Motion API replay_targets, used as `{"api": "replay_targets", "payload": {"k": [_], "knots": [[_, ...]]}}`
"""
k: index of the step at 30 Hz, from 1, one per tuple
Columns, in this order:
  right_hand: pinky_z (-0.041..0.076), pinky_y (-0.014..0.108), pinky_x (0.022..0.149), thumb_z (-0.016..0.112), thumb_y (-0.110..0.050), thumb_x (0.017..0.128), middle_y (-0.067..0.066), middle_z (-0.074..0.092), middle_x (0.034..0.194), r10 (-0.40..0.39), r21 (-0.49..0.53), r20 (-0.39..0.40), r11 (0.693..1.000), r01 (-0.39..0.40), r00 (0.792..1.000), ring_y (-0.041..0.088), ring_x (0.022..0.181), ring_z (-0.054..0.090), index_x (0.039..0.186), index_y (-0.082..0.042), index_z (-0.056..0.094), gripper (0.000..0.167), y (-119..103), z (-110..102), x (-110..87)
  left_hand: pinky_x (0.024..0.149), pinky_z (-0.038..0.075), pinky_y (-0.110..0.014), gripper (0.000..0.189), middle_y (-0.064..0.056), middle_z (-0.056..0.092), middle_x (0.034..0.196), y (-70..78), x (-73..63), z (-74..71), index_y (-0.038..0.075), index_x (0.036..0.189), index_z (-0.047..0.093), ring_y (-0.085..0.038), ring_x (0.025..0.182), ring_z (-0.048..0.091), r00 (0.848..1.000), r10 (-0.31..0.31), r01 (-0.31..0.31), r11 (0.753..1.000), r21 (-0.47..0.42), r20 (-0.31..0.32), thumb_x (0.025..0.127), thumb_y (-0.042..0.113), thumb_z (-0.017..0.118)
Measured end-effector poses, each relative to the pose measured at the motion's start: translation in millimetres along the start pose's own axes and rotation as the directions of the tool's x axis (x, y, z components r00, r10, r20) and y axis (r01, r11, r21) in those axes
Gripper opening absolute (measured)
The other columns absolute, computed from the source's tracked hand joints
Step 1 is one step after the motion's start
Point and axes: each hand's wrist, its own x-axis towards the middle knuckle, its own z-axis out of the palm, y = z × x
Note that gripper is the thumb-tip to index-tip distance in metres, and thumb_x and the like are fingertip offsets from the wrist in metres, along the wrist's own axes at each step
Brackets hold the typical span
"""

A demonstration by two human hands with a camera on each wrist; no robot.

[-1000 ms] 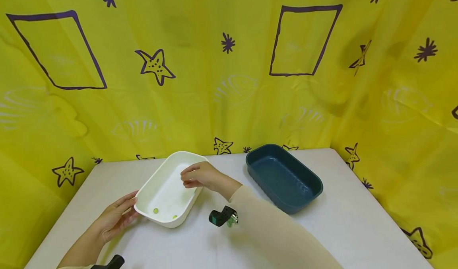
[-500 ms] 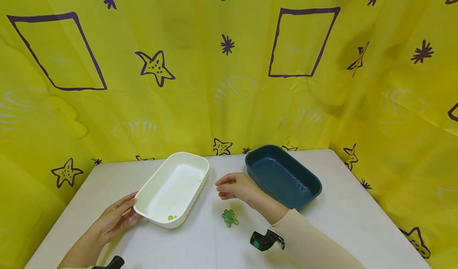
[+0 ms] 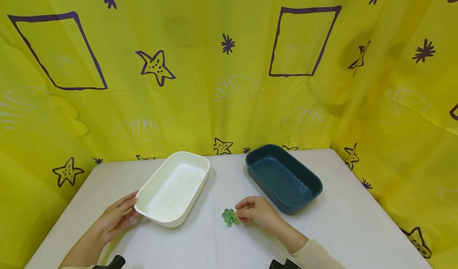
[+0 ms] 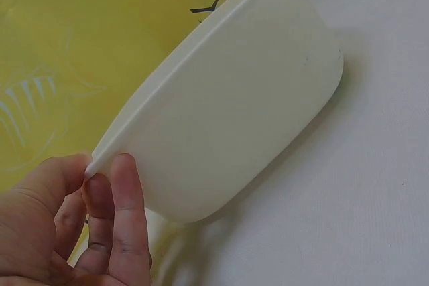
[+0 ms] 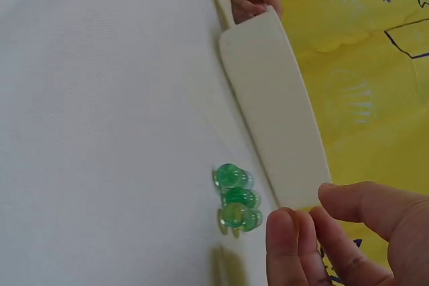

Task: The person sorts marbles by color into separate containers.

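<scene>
At the near left corner of a white rectangular tub (image 3: pixel 173 187), my left hand (image 3: pixel 116 217) pinches the rim. In the left wrist view the thumb lies on top of that rim and the fingers (image 4: pixel 127 199) support it from outside. A small cluster of green and yellow-green glass marbles (image 3: pixel 229 218) sits on the table between the tubs. My right hand (image 3: pixel 257 211) is beside the cluster's right side, fingertips right at it. The right wrist view shows thumb and fingers loosely bent with nothing seen between them, the marbles (image 5: pixel 231 177) just ahead of them.
A dark blue-green tub (image 3: pixel 286 177) stands at the back right, its inside bare. The table has a white cloth (image 3: pixel 200 249). Yellow curtains (image 3: pixel 200 62) with drawn starfish and fish rise behind and beside the table.
My right hand has come from over the white tub, rightward and down to the marble cluster. Yellow-green marbles seen in the tub earlier rolled toward its near right corner and no longer show. Left hand unmoved.
</scene>
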Motion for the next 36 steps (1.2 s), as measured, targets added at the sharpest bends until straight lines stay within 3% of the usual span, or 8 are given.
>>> {"api": "replay_targets", "payload": {"k": [11, 20, 36], "knots": [[0.06, 0.026, 0.066, 0.073, -0.002, 0.083, 0.003, 0.065, 0.077, -0.051, -0.01, -0.029, 0.999, 0.05, 0.998, 0.011, 0.069, 0.062, 0.097, 0.01, 0.066, 0.02, 22.4, 5.1, -1.6, 0.081, 0.059, -0.021, 0.03, 0.006, 0.063, 0.096, -0.7, -0.8, 0.5, 0.036, 0.09, 0.074, -0.008, 0.085, 0.064, 1.0, -0.008, 0.008, 1.0, -0.015, -0.002, 0.102, 0.017, 0.055], [0.056, 0.022, 0.059, 0.078, -0.003, 0.077, 0.002, 0.066, 0.075, -0.108, -0.164, -0.088, 0.982, 0.092, 0.99, 0.011, 0.064, 0.061, 0.09, 0.002, 0.07, 0.016, 27.8, 11.2, -3.8, 0.081, 0.058, -0.021, 0.03, 0.007, 0.063, 0.096, -1.0, -1.0, 0.7, 0.036, 0.09, 0.074, -0.007, 0.085, 0.064, 1.0, -0.002, 0.002, 1.0, -0.013, -0.003, 0.102, 0.017, 0.055], [0.053, 0.019, 0.054, 0.083, -0.002, 0.071, -0.001, 0.065, 0.073, -0.158, -0.258, -0.12, 0.958, 0.123, 0.98, 0.012, 0.062, 0.059, 0.084, -0.003, 0.07, 0.018, 31.0, 15.5, -2.7, 0.08, 0.058, -0.02, 0.03, 0.007, 0.063, 0.096, -1.2, 0.0, 0.2, 0.037, 0.09, 0.074, -0.007, 0.085, 0.064, 1.0, 0.003, -0.003, 1.0, 0.007, -0.004, 0.102, 0.017, 0.055]]}}
